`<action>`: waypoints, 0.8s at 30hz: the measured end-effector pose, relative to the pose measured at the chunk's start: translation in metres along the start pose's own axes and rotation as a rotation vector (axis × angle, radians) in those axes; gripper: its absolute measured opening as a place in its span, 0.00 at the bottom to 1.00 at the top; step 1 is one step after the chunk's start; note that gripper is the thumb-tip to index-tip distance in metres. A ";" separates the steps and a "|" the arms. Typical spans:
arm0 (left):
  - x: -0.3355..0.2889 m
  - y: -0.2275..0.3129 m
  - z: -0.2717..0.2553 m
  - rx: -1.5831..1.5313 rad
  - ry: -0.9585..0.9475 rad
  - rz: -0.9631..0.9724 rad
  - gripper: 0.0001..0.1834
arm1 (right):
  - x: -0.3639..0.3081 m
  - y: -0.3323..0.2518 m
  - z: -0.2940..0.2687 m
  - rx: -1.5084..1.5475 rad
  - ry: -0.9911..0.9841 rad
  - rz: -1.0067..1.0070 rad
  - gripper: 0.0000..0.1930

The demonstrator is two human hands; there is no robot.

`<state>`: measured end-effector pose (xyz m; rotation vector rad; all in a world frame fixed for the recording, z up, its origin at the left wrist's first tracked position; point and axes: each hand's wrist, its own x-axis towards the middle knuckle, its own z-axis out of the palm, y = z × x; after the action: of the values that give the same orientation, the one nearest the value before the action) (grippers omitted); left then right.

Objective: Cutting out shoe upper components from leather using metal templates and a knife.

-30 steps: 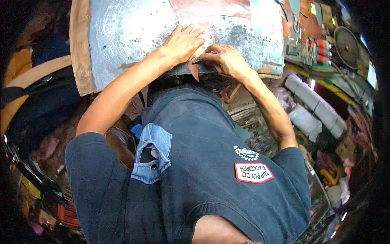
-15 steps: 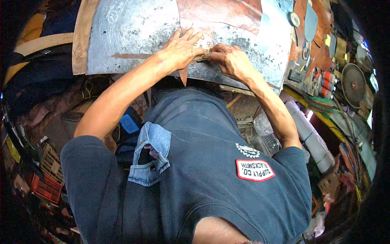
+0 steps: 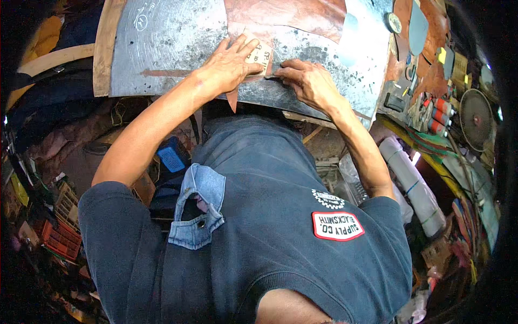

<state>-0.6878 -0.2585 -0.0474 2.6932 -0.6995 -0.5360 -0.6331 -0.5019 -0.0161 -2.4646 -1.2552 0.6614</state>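
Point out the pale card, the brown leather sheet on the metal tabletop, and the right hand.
Pale card (image 3: pixel 261 57): head view, its uncovered face.
Brown leather sheet (image 3: pixel 291 20): head view, its visible middle.
Right hand (image 3: pixel 309 83): head view, back of the hand.

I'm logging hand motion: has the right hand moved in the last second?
Yes. Judged against the brown streak on the metal top, the right hand has shifted to the person's right, farther from the streak.

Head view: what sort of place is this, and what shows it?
Probably a leather workshop: a brown leather-like sheet and a pale card lie on a scuffed grey worktable.
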 end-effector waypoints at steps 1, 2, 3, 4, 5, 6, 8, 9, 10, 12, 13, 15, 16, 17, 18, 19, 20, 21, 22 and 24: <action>0.000 0.000 0.000 0.000 0.005 -0.003 0.24 | 0.000 -0.001 -0.002 -0.007 -0.055 0.022 0.18; 0.000 0.000 -0.001 0.002 0.008 0.002 0.24 | -0.001 0.000 -0.001 -0.011 -0.052 0.026 0.18; -0.001 0.001 -0.003 0.016 0.004 0.008 0.24 | -0.004 0.003 0.002 -0.032 0.015 -0.007 0.17; -0.001 0.002 -0.004 0.031 0.001 0.013 0.24 | -0.006 0.005 0.005 -0.055 0.083 -0.042 0.17; -0.001 0.002 -0.005 0.034 0.007 0.012 0.24 | -0.007 0.005 0.004 -0.061 0.085 -0.045 0.17; -0.001 0.003 -0.004 0.029 0.003 0.000 0.24 | -0.007 0.006 0.003 -0.027 0.069 -0.036 0.16; -0.003 0.004 0.001 0.027 0.013 -0.019 0.24 | -0.008 0.008 -0.001 -0.006 0.056 -0.039 0.15; -0.005 0.006 0.004 -0.011 0.065 -0.030 0.21 | -0.009 0.008 -0.007 0.123 0.047 0.027 0.14; -0.007 0.008 0.009 -0.049 0.118 -0.041 0.18 | -0.007 0.008 -0.011 0.251 0.035 0.090 0.13; -0.012 0.012 0.017 -0.071 0.218 -0.041 0.17 | 0.003 0.005 -0.013 0.255 0.091 0.130 0.13; -0.012 0.012 0.020 -0.074 0.254 -0.055 0.16 | 0.015 0.000 -0.010 0.290 0.183 0.154 0.14; -0.012 0.017 0.013 -0.108 0.238 -0.088 0.17 | 0.038 -0.003 0.002 0.319 0.328 0.154 0.14; -0.010 0.017 0.015 -0.112 0.244 -0.086 0.17 | 0.048 -0.004 0.008 0.326 0.362 0.111 0.14; -0.011 0.016 0.018 -0.142 0.302 -0.081 0.17 | 0.059 -0.009 0.010 0.304 0.361 0.130 0.14; -0.011 0.015 0.020 -0.171 0.358 -0.076 0.17 | 0.067 -0.012 0.011 0.282 0.362 0.151 0.14; -0.011 0.014 0.022 -0.173 0.361 -0.080 0.17 | 0.072 -0.014 0.011 0.280 0.357 0.147 0.14; -0.011 0.013 0.021 -0.173 0.348 -0.084 0.17 | 0.077 -0.016 0.012 0.255 0.374 0.167 0.14; -0.011 0.013 0.021 -0.173 0.333 -0.086 0.17 | 0.080 -0.016 0.012 0.230 0.391 0.188 0.14; -0.011 0.013 0.022 -0.175 0.335 -0.089 0.17 | 0.080 -0.017 0.013 0.229 0.388 0.186 0.14; -0.010 0.012 0.026 -0.171 0.350 -0.088 0.17 | 0.081 -0.018 0.013 0.221 0.400 0.190 0.14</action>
<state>-0.7120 -0.2681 -0.0629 2.5697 -0.4209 -0.1279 -0.6107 -0.4243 -0.0409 -2.3901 -0.7638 0.3055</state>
